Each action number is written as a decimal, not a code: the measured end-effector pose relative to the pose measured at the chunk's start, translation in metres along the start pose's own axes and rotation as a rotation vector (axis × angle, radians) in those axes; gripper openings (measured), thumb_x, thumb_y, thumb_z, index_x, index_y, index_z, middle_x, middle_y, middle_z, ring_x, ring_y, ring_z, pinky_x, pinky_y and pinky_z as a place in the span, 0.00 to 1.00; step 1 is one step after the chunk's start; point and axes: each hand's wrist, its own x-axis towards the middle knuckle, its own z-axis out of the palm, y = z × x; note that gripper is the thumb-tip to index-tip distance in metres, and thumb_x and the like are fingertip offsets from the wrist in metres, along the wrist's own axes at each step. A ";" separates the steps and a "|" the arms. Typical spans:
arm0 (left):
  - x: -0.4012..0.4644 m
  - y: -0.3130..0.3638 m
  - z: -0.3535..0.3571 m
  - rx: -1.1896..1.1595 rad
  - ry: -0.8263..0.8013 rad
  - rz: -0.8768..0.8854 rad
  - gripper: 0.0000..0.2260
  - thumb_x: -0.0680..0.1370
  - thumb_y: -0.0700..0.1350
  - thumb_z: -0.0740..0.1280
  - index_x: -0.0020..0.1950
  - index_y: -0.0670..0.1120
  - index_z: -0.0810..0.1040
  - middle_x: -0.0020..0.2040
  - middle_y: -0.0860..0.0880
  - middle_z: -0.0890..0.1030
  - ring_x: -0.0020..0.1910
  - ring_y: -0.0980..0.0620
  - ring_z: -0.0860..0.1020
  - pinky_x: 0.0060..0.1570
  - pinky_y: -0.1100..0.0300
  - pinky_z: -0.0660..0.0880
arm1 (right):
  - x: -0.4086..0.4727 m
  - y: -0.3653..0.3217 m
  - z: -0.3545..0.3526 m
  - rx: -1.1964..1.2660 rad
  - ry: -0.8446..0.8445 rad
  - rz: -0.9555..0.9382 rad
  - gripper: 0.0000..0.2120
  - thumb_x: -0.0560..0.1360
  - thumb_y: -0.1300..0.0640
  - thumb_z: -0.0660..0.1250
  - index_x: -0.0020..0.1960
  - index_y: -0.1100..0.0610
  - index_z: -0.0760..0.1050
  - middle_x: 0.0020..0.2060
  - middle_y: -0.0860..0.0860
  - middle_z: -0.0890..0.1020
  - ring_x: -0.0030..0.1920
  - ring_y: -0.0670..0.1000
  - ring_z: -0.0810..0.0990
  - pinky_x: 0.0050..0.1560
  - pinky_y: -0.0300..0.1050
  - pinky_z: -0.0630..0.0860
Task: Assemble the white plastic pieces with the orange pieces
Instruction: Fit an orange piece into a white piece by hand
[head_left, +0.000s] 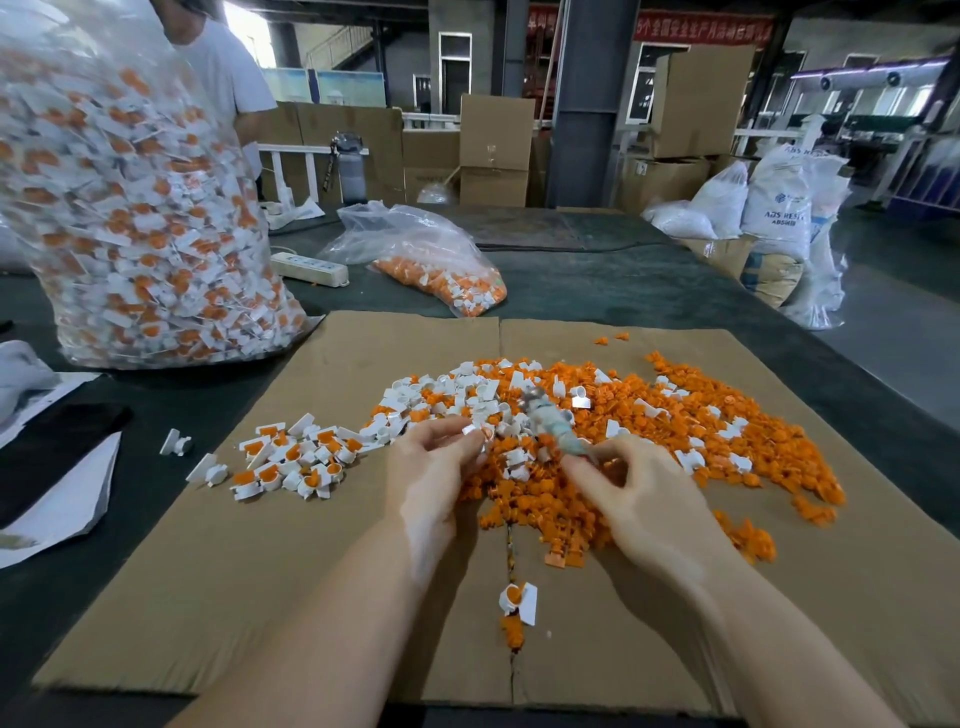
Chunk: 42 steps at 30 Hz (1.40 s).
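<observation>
Left hand (434, 467) pinches a white piece (477, 432); right hand (631, 493) fingers curl over orange pieces (727, 431) (grip unclear).

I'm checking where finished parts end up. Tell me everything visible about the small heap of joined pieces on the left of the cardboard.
The small heap of joined white-and-orange plastic pieces lies on the flat brown cardboard sheet, left of the large loose pile of orange and white pieces. Each unit looks like a white shell with a flat tab and an orange insert seated in it. They lie jumbled at mixed angles, touching one another. Neither hand touches the heap.
</observation>
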 end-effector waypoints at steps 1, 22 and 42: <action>-0.002 -0.003 -0.004 0.075 -0.008 0.041 0.07 0.73 0.35 0.70 0.50 0.43 0.81 0.46 0.42 0.83 0.44 0.47 0.81 0.51 0.52 0.79 | 0.003 0.005 0.000 -0.055 0.064 0.018 0.18 0.74 0.39 0.60 0.53 0.52 0.73 0.44 0.46 0.74 0.41 0.43 0.72 0.34 0.36 0.65; -0.019 -0.013 -0.011 0.431 -0.175 0.372 0.12 0.75 0.34 0.67 0.46 0.52 0.81 0.44 0.54 0.83 0.45 0.60 0.80 0.44 0.71 0.76 | 0.002 -0.009 0.048 -0.127 0.253 -0.580 0.05 0.69 0.67 0.72 0.44 0.60 0.81 0.38 0.53 0.82 0.41 0.53 0.80 0.41 0.51 0.79; -0.022 -0.019 -0.012 0.763 -0.287 0.498 0.14 0.72 0.38 0.72 0.54 0.53 0.79 0.51 0.54 0.81 0.52 0.57 0.77 0.55 0.63 0.74 | -0.004 -0.001 0.053 -0.003 0.346 -0.509 0.03 0.71 0.65 0.72 0.41 0.59 0.80 0.38 0.50 0.80 0.42 0.49 0.77 0.45 0.37 0.72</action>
